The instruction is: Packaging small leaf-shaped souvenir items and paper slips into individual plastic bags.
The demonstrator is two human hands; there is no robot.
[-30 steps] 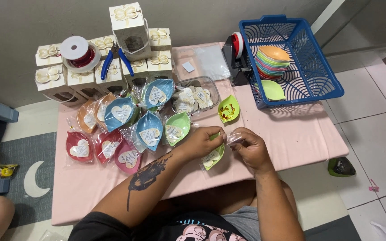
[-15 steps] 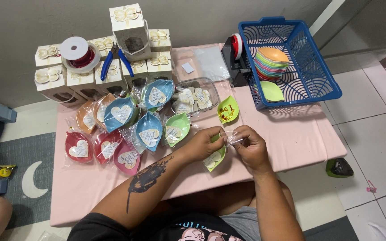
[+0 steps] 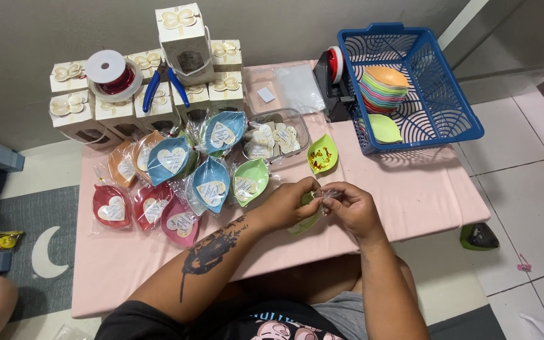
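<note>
Over the front middle of the pink table [image 3: 423, 189], my left hand [image 3: 288, 204] and my right hand [image 3: 351, 208] meet around a light green leaf-shaped dish in a clear plastic wrapper [image 3: 306, 220]. The fingers of both hands pinch the top of the wrapper; most of the dish is hidden under them. To the left lies a spread of several wrapped leaf dishes [image 3: 212, 182] in blue, green, red, pink and orange, each with a heart tag. An unwrapped yellow-green dish [image 3: 322, 154] holding small red and gold bits lies just beyond my hands.
A blue basket [image 3: 439, 119] at the right back holds a stack of coloured dishes [image 3: 382, 88]. A black tape dispenser [image 3: 332, 82], a clear tray of tags [image 3: 275, 135], cream gift boxes [image 3: 184, 34], blue pliers [image 3: 165, 82] and a ribbon spool [image 3: 111, 72] stand behind. Tiled floor lies right.
Both hands stay at the same spot on the wrapped green dish; the fingers shift slightly at the wrapper's top. Nothing else on the table has moved.
</note>
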